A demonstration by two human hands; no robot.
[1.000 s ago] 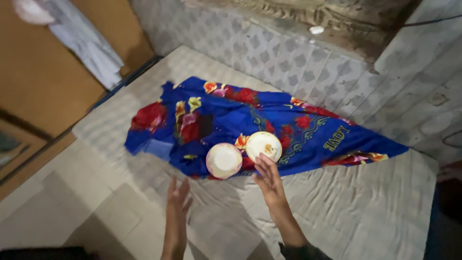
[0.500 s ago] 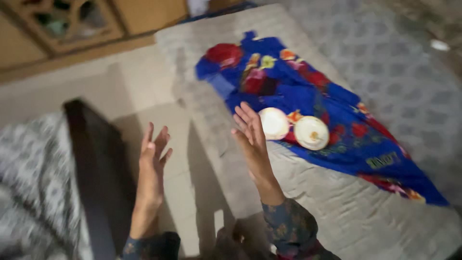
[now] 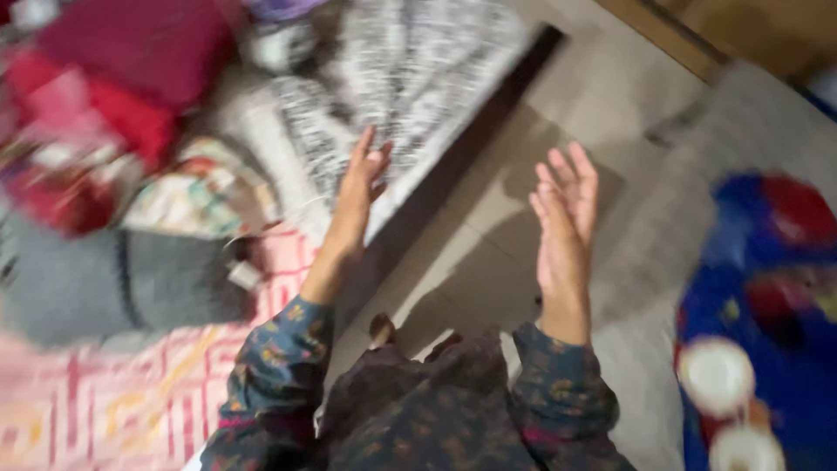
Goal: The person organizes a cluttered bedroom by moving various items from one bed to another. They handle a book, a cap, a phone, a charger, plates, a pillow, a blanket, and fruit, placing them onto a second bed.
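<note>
I am holding both hands up in front of me, empty, fingers spread loosely. My left hand (image 3: 362, 187) is reaching toward the patterned cloth (image 3: 392, 78) heaped just beyond it, nearly touching. My right hand (image 3: 565, 214) is hovering over bare floor (image 3: 488, 253). Farther right, two bowls (image 3: 717, 375) are sitting on the blue sheet (image 3: 776, 288), so they are staying off the floor.

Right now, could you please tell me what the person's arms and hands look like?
Both arms wear long dark blue sleeves with a small floral print, reaching the wrists. The left hand and right hand are bare: no gloves, and no rings or watch that the blurred picture shows.
</note>
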